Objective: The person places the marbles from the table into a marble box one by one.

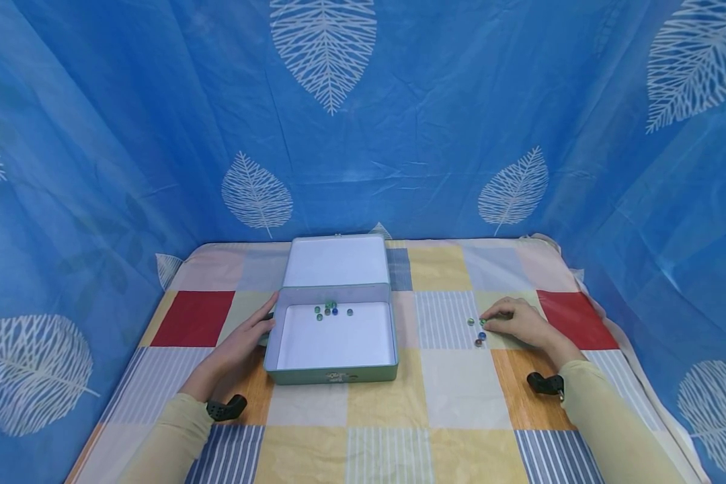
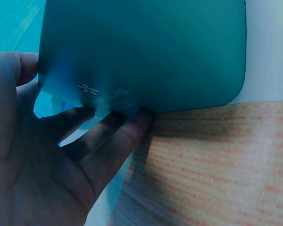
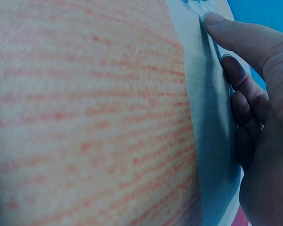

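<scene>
An open green tin box (image 1: 333, 375) stands on the cloth, its lid (image 1: 337, 262) folded back. Several glass marbles (image 1: 335, 311) lie inside near its back wall. My left hand (image 1: 242, 346) rests against the box's left side; in the left wrist view, extended fingers (image 2: 118, 134) touch the teal metal wall. To the right, my right hand (image 1: 523, 323) pinches a green marble (image 1: 482, 322) between thumb and fingertips, down at the cloth. Beside those fingertips lie a pale green marble (image 1: 470, 322), a blue marble (image 1: 482, 335) and a brown marble (image 1: 478, 343).
A patchwork-patterned cloth (image 1: 387, 450) covers the table. Blue curtains (image 1: 399, 134) with white leaf prints hang behind and on both sides. Black wrist devices (image 1: 226, 408) sit on both forearms.
</scene>
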`<state>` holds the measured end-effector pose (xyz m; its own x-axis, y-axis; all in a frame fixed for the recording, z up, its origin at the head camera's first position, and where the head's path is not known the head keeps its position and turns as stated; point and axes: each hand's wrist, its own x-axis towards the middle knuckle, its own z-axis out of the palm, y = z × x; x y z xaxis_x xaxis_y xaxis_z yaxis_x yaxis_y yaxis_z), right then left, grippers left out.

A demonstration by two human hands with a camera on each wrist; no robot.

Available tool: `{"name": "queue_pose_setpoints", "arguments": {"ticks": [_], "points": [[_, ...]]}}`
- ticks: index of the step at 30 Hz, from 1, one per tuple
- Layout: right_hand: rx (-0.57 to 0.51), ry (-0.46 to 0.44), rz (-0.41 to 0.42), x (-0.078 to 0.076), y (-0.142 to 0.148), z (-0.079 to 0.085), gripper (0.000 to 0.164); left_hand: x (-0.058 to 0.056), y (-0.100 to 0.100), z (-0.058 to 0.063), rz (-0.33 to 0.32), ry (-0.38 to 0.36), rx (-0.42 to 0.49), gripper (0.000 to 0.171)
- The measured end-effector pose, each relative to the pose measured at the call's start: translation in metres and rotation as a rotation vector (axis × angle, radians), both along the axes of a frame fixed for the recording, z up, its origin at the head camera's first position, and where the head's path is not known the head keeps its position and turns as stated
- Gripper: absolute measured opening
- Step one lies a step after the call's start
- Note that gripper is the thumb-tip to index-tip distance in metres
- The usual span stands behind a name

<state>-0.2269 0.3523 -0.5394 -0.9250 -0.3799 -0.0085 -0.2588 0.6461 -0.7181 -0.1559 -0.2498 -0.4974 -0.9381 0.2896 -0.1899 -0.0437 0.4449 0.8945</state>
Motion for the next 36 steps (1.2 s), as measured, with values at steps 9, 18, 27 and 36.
{"name": "queue_pose_setpoints", "arguments": {"ticks": [9,18,27,36], "points": [[0.039,0.009,-0.019,-0.001,0.000,-0.001,0.014,0.000,-0.001,0.000,0.010,-0.013,-0.003,0.060],[0.039,-0.086,-0.084,-0.002,0.002,0.009,0.027,-0.001,-0.001,0.000,0.010,-0.025,-0.003,0.059],[0.049,-0.063,-0.119,-0.008,-0.003,0.028,0.035,-0.001,-0.001,0.000,0.001,0.000,-0.010,0.060],[-0.016,-0.006,-0.076,-0.019,-0.029,0.048,0.034,-0.001,-0.001,-0.001,0.002,0.011,-0.011,0.060]]}}
